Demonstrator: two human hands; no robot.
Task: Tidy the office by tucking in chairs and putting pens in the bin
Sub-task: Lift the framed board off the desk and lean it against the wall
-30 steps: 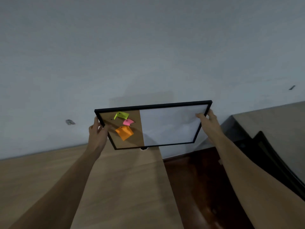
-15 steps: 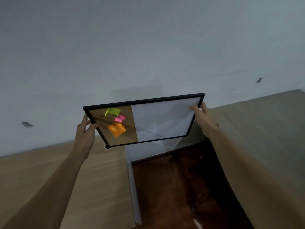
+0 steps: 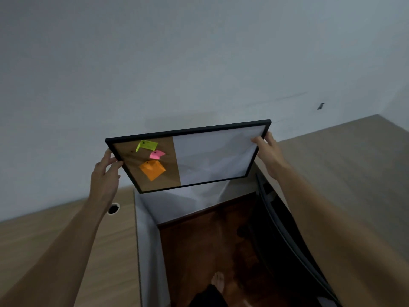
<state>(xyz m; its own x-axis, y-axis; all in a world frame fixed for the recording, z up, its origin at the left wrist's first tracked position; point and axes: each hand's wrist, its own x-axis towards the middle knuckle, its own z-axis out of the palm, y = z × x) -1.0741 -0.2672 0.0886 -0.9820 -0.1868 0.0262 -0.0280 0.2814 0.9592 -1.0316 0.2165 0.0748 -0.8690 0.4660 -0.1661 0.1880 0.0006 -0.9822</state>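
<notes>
Two hands hold a black-framed notice board (image 3: pixel 199 156) in the air before the pale wall (image 3: pixel 199 52). Left hand (image 3: pixel 105 173) is closed on the frame's left edge beside the cork half; right hand (image 3: pixel 269 151) is closed on the right edge beside the white half. Board tilted, far edge higher. Three notes are pinned on the cork: green (image 3: pixel 146 145), pink (image 3: pixel 156 154), orange (image 3: pixel 152 169).

Change from half a second ago: the board now sits right of the left desk (image 3: pixel 55 251), over the gap between the desks; before, its left corner hung over that desk's back edge. Cable hole (image 3: pixel 113 208) in the left desk now lies clear of the board. Grip on both edges unchanged.

Right desk (image 3: pixel 354 196) carries nothing visible. Dark chair back (image 3: pixel 285 244) stands tight against its near edge, over the dark wood floor (image 3: pixel 199 251). One bare foot (image 3: pixel 218 281) shows at bottom centre. Pens and bin: out of view.
</notes>
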